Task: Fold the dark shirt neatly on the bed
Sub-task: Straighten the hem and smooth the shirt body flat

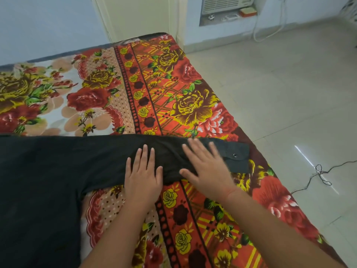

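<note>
The dark shirt [58,171] lies spread flat on the bed [154,84], its body filling the lower left. One long sleeve stretches to the right, ending in a cuff with a metal snap [235,155] near the bed's right edge. My left hand [143,175] rests flat on the sleeve with straight, spread fingers. My right hand [206,167] lies flat on the sleeve closer to the cuff, fingers straight and slightly blurred. Neither hand grips the cloth.
The bed carries a bright floral sheet in red, yellow and white. To the right is a pale tiled floor [289,93] with a dark cable [320,173] lying on it. A door [135,14] and an air conditioner [226,4] stand at the back wall.
</note>
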